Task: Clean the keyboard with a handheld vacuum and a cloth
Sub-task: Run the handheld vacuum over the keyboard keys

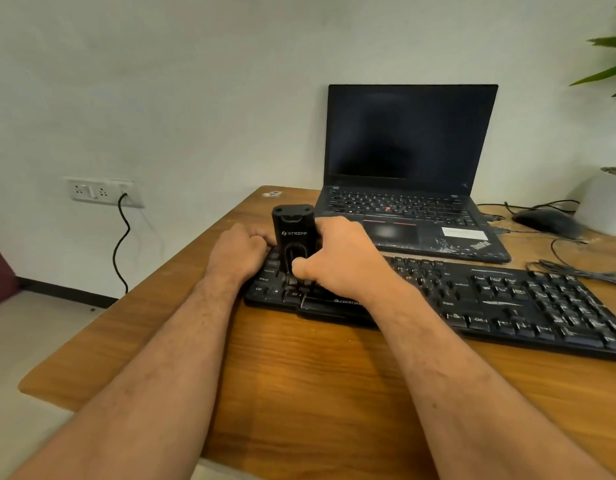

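- Handheld vacuum (294,237), black, stands upright on left end of black keyboard (507,299).
- R hand (337,261) wraps its body, thumb pressed on front.
- L hand (239,252) w/ fingers curled, knuckles on the keys just beside vacuum; can't tell if it holds anything.
- Keyboard lies on wooden desk (299,375), in front of open ThinkPad laptop (410,168).
- Mouse (545,220) to the right of laptop.

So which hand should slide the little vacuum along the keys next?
The right hand. It grips the vacuum, standing on the keyboard's left end, and the uncleaned keys stretch to its side. The left hand only rests beside it.
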